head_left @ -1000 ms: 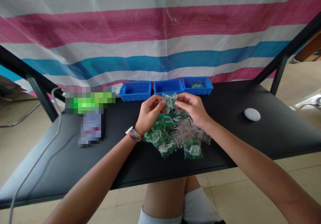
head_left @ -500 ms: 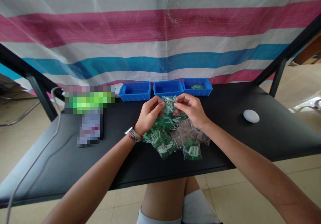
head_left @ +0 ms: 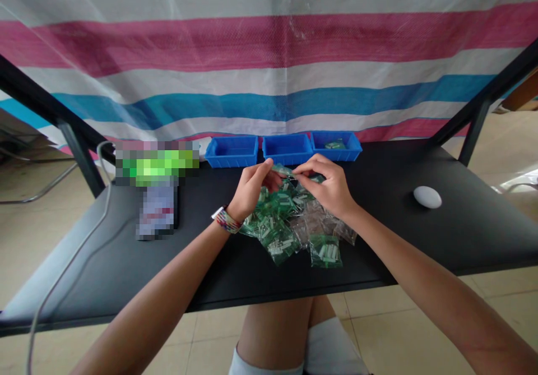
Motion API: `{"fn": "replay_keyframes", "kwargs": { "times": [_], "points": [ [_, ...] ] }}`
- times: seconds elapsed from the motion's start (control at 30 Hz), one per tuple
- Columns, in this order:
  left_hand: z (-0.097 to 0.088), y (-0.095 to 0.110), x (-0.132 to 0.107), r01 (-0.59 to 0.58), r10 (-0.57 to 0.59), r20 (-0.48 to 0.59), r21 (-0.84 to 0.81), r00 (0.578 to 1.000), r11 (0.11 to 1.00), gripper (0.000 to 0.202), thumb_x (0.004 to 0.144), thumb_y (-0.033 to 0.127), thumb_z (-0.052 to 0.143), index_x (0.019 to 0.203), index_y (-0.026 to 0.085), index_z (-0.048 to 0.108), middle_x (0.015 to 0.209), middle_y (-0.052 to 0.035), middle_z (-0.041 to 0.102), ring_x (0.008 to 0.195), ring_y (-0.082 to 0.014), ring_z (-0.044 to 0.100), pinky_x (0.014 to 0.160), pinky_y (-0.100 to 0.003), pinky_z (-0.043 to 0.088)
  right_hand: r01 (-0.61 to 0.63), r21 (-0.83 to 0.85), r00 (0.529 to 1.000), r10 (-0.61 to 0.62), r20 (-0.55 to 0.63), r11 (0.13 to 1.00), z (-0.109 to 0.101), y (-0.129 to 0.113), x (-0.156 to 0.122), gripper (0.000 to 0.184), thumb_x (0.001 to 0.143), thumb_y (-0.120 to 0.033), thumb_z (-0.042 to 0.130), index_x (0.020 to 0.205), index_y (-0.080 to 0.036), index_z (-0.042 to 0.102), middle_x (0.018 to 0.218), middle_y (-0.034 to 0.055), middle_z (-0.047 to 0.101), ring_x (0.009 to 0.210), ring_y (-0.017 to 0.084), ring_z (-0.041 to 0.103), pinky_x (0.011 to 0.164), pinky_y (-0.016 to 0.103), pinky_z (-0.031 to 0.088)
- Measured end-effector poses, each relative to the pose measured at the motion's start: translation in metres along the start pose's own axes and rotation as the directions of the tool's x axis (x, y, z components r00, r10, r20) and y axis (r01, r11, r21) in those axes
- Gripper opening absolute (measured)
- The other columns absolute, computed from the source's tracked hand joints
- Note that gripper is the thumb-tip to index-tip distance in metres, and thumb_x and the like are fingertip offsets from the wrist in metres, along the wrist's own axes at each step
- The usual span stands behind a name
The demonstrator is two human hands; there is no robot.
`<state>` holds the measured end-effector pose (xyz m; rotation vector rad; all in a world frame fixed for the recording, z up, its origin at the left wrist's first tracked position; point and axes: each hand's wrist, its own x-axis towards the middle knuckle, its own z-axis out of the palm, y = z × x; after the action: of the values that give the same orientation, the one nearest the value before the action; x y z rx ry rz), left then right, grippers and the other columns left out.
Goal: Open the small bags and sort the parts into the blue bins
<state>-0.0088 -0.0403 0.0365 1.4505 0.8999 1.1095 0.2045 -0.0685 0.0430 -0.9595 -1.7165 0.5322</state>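
Note:
A small green-tinted zip bag [head_left: 282, 169] with pale pieces inside is held up between my hands, tilted so it shows nearly edge-on. My left hand [head_left: 250, 189] has it at the left side, between the thumb and curled fingers. At its right side, the thumb and forefinger of my right hand [head_left: 328, 185] pinch the bag. Below the hands lies a pile of similar green bags [head_left: 275, 218] holding whitish cylindrical pieces. Clear brownish bags [head_left: 313, 221] overlap the pile on the right, partly under my right hand. One green bag [head_left: 327, 251] lies nearest the front edge.
Along the back stand a left blue bin [head_left: 231, 162], a middle blue bin [head_left: 288, 161] and a right blue bin [head_left: 336, 155] with a green bag inside. A white mouse-shaped object [head_left: 427, 197] sits right. Blurred items [head_left: 157, 209] and a cable [head_left: 75, 246] are left on the black table [head_left: 390, 235].
The bag between my hands has tipped from facing me to nearly edge-on. My left thumb has shifted upward. The whole view has moved slightly, so the scene sits farther right.

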Motion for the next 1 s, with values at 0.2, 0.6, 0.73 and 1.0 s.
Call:
{"fn": "replay_keyframes", "kwargs": {
  "times": [0.2,0.6,0.73,1.0],
  "points": [
    [-0.001,0.006,-0.001,-0.001,0.001,0.05,0.004,0.999,1.0,0.029,0.091,0.045,0.071,0.08,0.018,0.07,0.071,-0.0037,0.072,0.065,-0.0168,0.068,0.062,-0.027,0.053,-0.012,-0.034,1.0,0.012,-0.022,0.999,0.0,-0.004,-0.004,0.013,0.1,-0.029,0.068,0.097,-0.028,0.08,0.096,0.0047,0.076,0.085,0.024,0.069,0.084,0.041,0.056],
    [0.003,0.008,0.0,-0.056,0.053,0.04,0.085,0.998,0.995,0.024,0.091,0.042,0.071,0.082,0.019,0.07,0.069,-0.0029,0.073,0.065,-0.0173,0.069,0.062,-0.028,0.054,-0.317,0.351,0.943,0.333,0.016,0.881,0.011,0.012,-0.003,0.019,0.089,-0.04,0.081,0.099,-0.025,0.076,0.091,0.0044,0.077,0.079,0.023,0.076,0.076,0.041,0.063],
    [0.002,0.005,0.001,-0.062,0.059,0.028,0.098,0.998,0.993,0.025,0.091,0.043,0.071,0.086,0.018,0.073,0.071,-0.0027,0.073,0.066,-0.0183,0.07,0.061,-0.028,0.054,-0.365,0.385,0.929,0.359,0.089,0.848,0.01,0.012,-0.002,0.021,0.087,-0.043,0.08,0.098,-0.025,0.078,0.098,0.0049,0.079,0.079,0.023,0.077,0.074,0.04,0.064],
    [0.003,0.003,0.001,-0.072,0.071,0.018,0.102,0.997,0.992,0.03,0.093,0.044,0.073,0.103,0.016,0.077,0.089,-0.0064,0.079,0.071,-0.0182,0.074,0.062,-0.027,0.055,-0.357,0.368,0.928,0.372,0.034,0.858,0.001,0.012,0.006,0.021,0.086,-0.044,0.078,0.093,-0.025,0.08,0.093,0.0051,0.08,0.075,0.022,0.077,0.073,0.04,0.065]
  ]
}}
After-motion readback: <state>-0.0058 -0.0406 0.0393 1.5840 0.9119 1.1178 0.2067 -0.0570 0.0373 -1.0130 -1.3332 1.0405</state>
